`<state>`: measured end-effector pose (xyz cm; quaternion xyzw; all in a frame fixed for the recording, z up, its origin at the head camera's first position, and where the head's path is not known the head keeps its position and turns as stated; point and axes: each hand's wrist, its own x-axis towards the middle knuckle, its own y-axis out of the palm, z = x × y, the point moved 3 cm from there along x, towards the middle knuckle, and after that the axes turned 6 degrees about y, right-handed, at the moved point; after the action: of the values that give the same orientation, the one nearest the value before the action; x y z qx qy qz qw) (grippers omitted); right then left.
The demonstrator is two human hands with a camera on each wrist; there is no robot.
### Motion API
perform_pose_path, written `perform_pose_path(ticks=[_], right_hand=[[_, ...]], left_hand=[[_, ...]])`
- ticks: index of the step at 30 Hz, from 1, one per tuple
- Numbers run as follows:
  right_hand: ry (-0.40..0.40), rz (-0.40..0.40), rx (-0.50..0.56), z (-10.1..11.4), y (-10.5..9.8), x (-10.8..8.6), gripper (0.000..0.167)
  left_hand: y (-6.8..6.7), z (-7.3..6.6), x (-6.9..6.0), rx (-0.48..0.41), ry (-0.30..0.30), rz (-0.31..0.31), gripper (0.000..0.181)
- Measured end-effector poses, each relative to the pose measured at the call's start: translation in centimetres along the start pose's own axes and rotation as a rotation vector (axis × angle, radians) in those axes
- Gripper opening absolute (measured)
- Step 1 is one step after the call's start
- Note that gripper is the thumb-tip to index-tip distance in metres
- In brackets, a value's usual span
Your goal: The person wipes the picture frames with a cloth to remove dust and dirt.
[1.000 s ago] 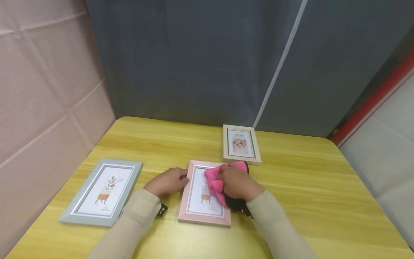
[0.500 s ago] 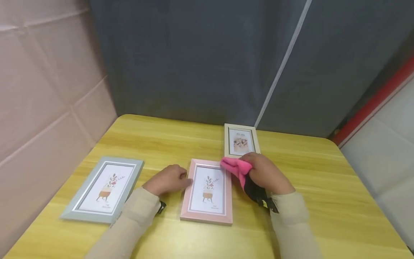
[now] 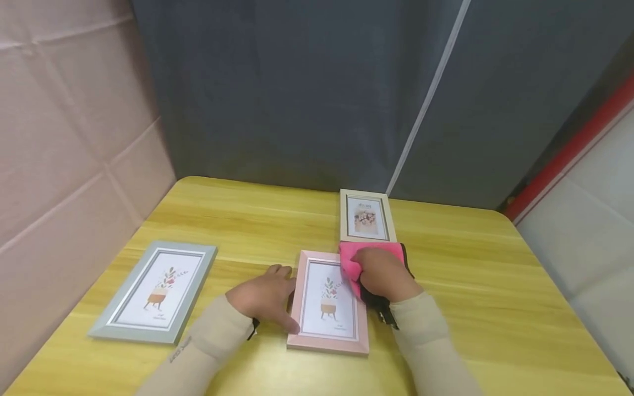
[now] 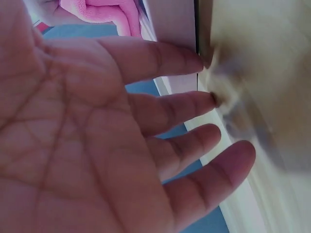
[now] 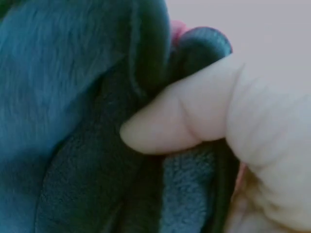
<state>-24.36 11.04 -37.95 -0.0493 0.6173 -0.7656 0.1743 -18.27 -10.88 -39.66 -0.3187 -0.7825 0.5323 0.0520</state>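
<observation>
A pink picture frame (image 3: 329, 347) lies on the table in the head view, with a plant-pot print behind its pane. My left hand (image 3: 264, 294) rests at its left side, thumb on the lower left border. The left wrist view shows that hand's fingers (image 4: 170, 109) spread and fairly straight beside the frame's edge. In my right hand (image 3: 383, 272) a pink and dark cloth (image 3: 349, 269) is bunched and covers the frame's upper right corner. The right thumb (image 5: 170, 121) presses into the dark side of the cloth in the right wrist view.
A blue-grey picture frame (image 3: 134, 333) lies at the left of the wooden table (image 3: 470, 308). Just beyond the cloth lies a cream picture frame (image 3: 343, 217). A dark curtain (image 3: 277, 93) hangs behind the table's far edge.
The right hand moved off the pink frame to the right, then back onto its upper right corner with the cloth. The left hand's fingers have spread. The pink frame sits slightly farther right and nearer.
</observation>
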Motion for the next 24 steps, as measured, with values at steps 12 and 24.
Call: perform_pose_path(ticks=[12, 24], right_hand=[[-0.136, 0.092, -0.063, 4.3, 1.5, -0.6, 0.044], [0.055, 0.111, -0.008, 1.5, -1.4, -1.9, 0.028]], left_hand=[[0.0, -0.9, 0.5, 0.015, 0.010, 0.007, 0.084], [0.2, -0.7, 0.5, -0.024, -0.028, -0.003, 0.081]])
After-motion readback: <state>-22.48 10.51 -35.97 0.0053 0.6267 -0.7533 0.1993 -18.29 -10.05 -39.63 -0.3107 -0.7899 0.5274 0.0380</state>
